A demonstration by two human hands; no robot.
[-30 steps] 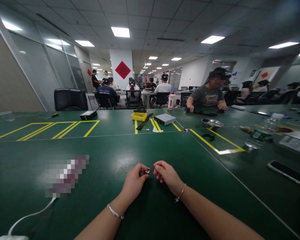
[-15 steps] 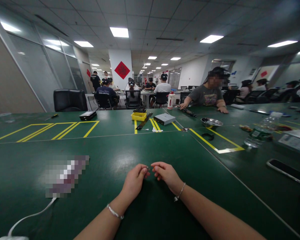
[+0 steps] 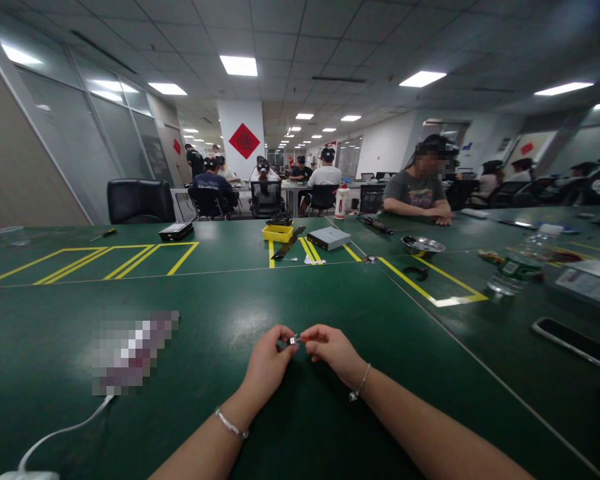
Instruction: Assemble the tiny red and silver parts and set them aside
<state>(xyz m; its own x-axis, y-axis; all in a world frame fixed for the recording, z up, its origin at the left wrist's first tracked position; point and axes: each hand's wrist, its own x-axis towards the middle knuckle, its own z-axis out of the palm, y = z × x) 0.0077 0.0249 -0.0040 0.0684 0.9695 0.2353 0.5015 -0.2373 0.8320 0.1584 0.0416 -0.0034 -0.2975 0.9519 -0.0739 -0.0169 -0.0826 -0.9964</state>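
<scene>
Between thumb and fingers, my left hand (image 3: 273,353) pinches a small shiny metal piece (image 3: 293,341), too small to name. A thin pin or prong seems to stick out of it toward the right. Close beside it, my right hand (image 3: 330,350) is closed in a pinch, its fingertips at the piece's right end. Something small and orange-red (image 3: 306,339) shows at those fingertips; I cannot make out what it is. Both hands are held low over the green table (image 3: 220,313).
A blurred-out device (image 3: 135,353) with a white cable (image 3: 65,433) lies to the left. On the right are a phone (image 3: 577,343) and a water bottle (image 3: 523,263). Farther back stand a yellow tray (image 3: 278,233), a grey metal box (image 3: 329,238) and a steel bowl (image 3: 423,245). A person (image 3: 417,187) sits opposite.
My left fingers have shifted, so the metal piece now shows more plainly. My right hand has moved slightly left toward it. The person opposite has drawn both hands together.
</scene>
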